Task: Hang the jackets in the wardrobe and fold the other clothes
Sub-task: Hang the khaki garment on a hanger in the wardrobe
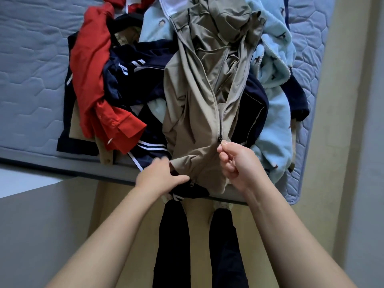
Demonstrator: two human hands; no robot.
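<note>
Over the mattress point(31, 80), right hand point(236, 163) pinches the zipper point(220, 140), left hand point(160, 177) grips the khaki jacket point(193, 100).

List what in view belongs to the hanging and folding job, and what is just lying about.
Job: khaki jacket, its zip pull pinched by the right hand, hem held by the left hand; red shirt; navy striped garment; light blue fleece.
Lying about: mattress; floor.
</note>
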